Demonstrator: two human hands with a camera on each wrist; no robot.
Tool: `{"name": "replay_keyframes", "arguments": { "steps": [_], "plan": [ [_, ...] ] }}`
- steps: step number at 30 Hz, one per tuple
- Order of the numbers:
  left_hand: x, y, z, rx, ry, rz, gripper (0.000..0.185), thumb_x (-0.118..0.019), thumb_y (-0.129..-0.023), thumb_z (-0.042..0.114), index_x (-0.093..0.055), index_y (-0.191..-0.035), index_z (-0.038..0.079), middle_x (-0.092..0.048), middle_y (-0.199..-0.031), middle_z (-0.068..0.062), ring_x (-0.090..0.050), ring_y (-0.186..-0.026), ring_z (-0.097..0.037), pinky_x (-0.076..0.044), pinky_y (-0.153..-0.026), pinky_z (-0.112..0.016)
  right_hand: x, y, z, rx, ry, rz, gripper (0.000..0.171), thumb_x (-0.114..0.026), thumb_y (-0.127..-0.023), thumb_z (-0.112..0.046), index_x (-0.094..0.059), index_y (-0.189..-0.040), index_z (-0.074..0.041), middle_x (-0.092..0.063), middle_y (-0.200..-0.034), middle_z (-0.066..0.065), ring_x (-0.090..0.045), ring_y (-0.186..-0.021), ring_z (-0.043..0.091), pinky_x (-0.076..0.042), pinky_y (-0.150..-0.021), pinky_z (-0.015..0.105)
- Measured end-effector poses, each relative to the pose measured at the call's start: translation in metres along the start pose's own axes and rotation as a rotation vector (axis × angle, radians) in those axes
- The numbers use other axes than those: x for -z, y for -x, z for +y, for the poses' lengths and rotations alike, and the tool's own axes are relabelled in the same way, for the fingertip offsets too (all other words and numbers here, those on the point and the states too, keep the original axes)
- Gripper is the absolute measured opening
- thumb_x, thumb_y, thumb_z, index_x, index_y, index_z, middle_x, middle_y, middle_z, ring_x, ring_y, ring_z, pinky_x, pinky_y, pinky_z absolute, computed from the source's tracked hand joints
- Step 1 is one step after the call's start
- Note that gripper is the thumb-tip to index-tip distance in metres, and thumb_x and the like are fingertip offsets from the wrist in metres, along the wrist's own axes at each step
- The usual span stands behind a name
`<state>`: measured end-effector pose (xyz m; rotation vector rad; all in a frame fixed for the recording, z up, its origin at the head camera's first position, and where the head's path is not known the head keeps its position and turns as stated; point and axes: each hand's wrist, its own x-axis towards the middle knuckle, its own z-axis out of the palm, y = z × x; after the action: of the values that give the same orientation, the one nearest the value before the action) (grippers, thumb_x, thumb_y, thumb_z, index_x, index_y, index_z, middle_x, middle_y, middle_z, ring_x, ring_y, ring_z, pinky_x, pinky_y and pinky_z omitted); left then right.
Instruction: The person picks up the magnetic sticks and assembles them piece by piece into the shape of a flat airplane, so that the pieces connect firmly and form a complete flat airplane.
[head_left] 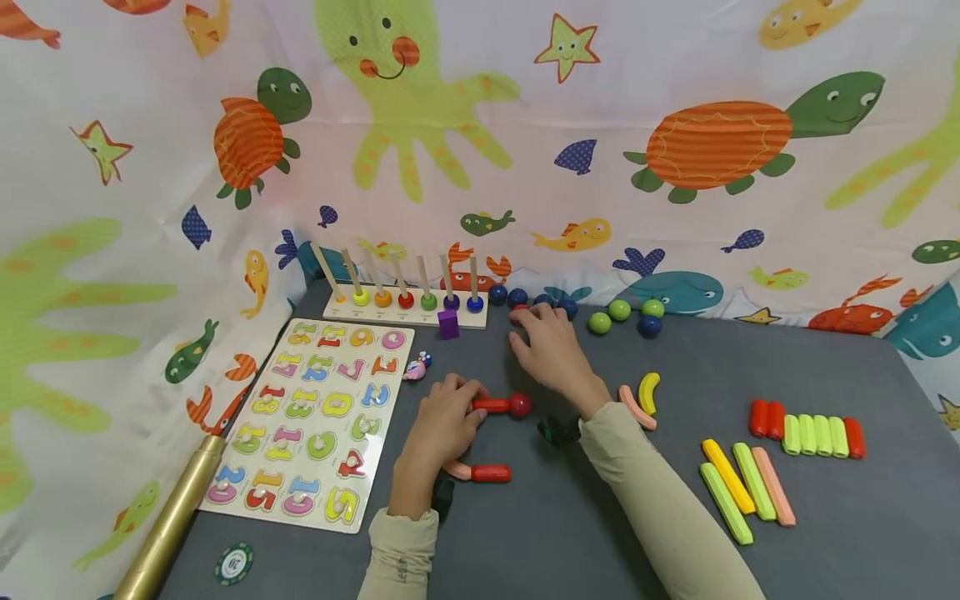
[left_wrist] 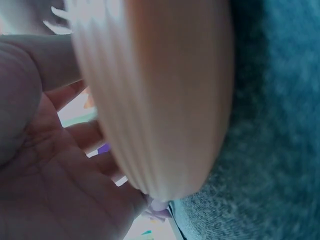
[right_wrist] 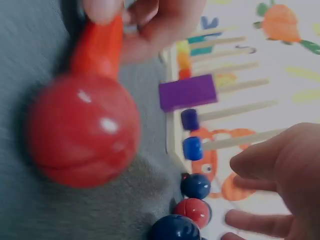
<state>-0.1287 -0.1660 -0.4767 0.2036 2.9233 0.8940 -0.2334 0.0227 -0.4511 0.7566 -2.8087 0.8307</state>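
Observation:
My left hand (head_left: 446,421) pinches a short red stick (head_left: 491,405) on the dark table. A red ball (right_wrist: 85,130) sits at the stick's right end. Below the left wrist lie a curved pink piece (head_left: 457,470) and another red stick (head_left: 491,473); a ridged pink piece (left_wrist: 155,100) fills much of the left wrist view. My right hand (head_left: 551,350) reaches to the back, fingers spread over a row of balls. Near its fingertips is a second red ball (right_wrist: 192,212), between dark blue balls (right_wrist: 196,186). The right wrist view shows nothing in its grasp.
A number puzzle board (head_left: 309,425) lies left. Behind stands a peg board (head_left: 345,308) with a purple block (head_left: 447,324) before it. Green balls (head_left: 599,323) lie back right; coloured sticks (head_left: 727,475) and a yellow curved piece (head_left: 648,393) lie right. A poker chip (head_left: 234,564) is front left.

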Motion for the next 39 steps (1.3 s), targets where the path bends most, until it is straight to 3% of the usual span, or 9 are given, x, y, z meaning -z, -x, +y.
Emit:
{"name": "replay_keyframes", "arguments": {
  "steps": [4, 9, 13, 16, 22, 26, 31, 35, 39],
  "plan": [
    [-0.006, 0.001, 0.004, -0.008, 0.013, -0.022, 0.017, -0.073, -0.103, 0.015, -0.073, -0.12, 0.013, -0.059, -0.119, -0.013, -0.053, -0.112, -0.037, -0.044, -0.099, -0.059, -0.009, -0.014, 0.009, 0.001, 0.212, -0.054, 0.031, -0.068, -0.105, -0.017, -0.075, -0.133, -0.007, -0.061, -0.137, 0.027, -0.052, -0.119, 0.054, -0.046, -0.096, 0.067],
    [-0.012, 0.002, 0.007, -0.003, 0.025, -0.046, 0.018, -0.073, -0.103, 0.016, -0.073, -0.121, 0.013, -0.058, -0.119, -0.011, -0.052, -0.112, -0.035, -0.044, -0.099, -0.057, -0.016, -0.015, 0.022, 0.028, 0.259, -0.091, 0.022, -0.069, -0.099, -0.003, -0.079, -0.119, -0.003, -0.069, -0.118, 0.025, -0.059, -0.103, 0.045, -0.05, -0.092, 0.057],
    [-0.013, 0.003, 0.011, -0.012, 0.037, -0.048, 0.018, -0.073, -0.103, 0.015, -0.073, -0.121, 0.013, -0.059, -0.121, -0.012, -0.052, -0.113, -0.036, -0.044, -0.1, -0.057, -0.004, -0.005, 0.019, 0.085, 0.159, -0.035, 0.023, -0.068, -0.098, 0.001, -0.078, -0.118, -0.001, -0.071, -0.109, 0.021, -0.061, -0.099, 0.039, -0.048, -0.094, 0.053],
    [-0.011, 0.004, 0.012, -0.029, 0.035, -0.031, 0.018, -0.073, -0.103, 0.014, -0.073, -0.12, 0.012, -0.059, -0.12, -0.012, -0.052, -0.112, -0.036, -0.044, -0.099, -0.058, 0.019, 0.014, 0.005, 0.088, 0.002, -0.008, 0.024, -0.07, -0.1, -0.002, -0.077, -0.124, -0.002, -0.071, -0.112, 0.018, -0.062, -0.101, 0.036, -0.049, -0.093, 0.052],
    [-0.006, 0.002, 0.011, -0.035, 0.02, -0.016, 0.019, -0.073, -0.103, 0.014, -0.073, -0.122, 0.011, -0.059, -0.12, -0.013, -0.052, -0.109, -0.034, -0.044, -0.098, -0.056, 0.041, 0.069, -0.013, 0.063, -0.271, -0.123, 0.027, -0.074, -0.101, -0.008, -0.074, -0.128, -0.005, -0.068, -0.112, 0.008, -0.059, -0.09, 0.023, -0.051, -0.076, 0.04],
    [-0.002, 0.0, 0.009, -0.024, 0.011, -0.007, 0.02, -0.073, -0.103, 0.015, -0.073, -0.123, 0.012, -0.06, -0.121, -0.013, -0.053, -0.11, -0.034, -0.044, -0.098, -0.056, 0.033, 0.104, -0.015, 0.064, -0.29, -0.228, 0.026, -0.077, -0.099, -0.01, -0.073, -0.124, -0.006, -0.064, -0.112, 0.002, -0.057, -0.089, 0.019, -0.05, -0.076, 0.036],
    [0.008, 0.0, 0.009, 0.009, -0.014, -0.019, 0.027, -0.073, -0.104, 0.016, -0.07, -0.13, 0.012, -0.058, -0.128, -0.016, -0.052, -0.117, -0.037, -0.042, -0.103, -0.058, 0.016, 0.124, -0.017, 0.071, -0.296, -0.32, 0.021, -0.079, -0.099, -0.015, -0.072, -0.118, -0.008, -0.063, -0.11, -0.002, -0.056, -0.088, 0.014, -0.051, -0.078, 0.035],
    [0.025, 0.015, 0.025, 0.03, -0.068, -0.092, 0.034, -0.078, -0.1, 0.02, -0.068, -0.131, 0.011, -0.055, -0.131, -0.018, -0.047, -0.124, -0.04, -0.039, -0.108, -0.061, 0.007, 0.132, -0.013, 0.067, -0.305, -0.323, 0.021, -0.079, -0.1, -0.017, -0.072, -0.117, -0.008, -0.064, -0.108, -0.002, -0.057, -0.087, 0.012, -0.052, -0.078, 0.034],
    [0.03, 0.032, 0.043, 0.007, -0.131, -0.217, 0.03, -0.086, -0.093, 0.027, -0.074, -0.115, 0.012, -0.061, -0.117, -0.011, -0.048, -0.122, -0.039, -0.039, -0.104, -0.062, 0.004, 0.136, -0.008, 0.064, -0.364, -0.317, 0.022, -0.078, -0.101, -0.018, -0.072, -0.119, -0.007, -0.065, -0.109, -0.001, -0.058, -0.085, 0.012, -0.052, -0.077, 0.033]
  ]
}}
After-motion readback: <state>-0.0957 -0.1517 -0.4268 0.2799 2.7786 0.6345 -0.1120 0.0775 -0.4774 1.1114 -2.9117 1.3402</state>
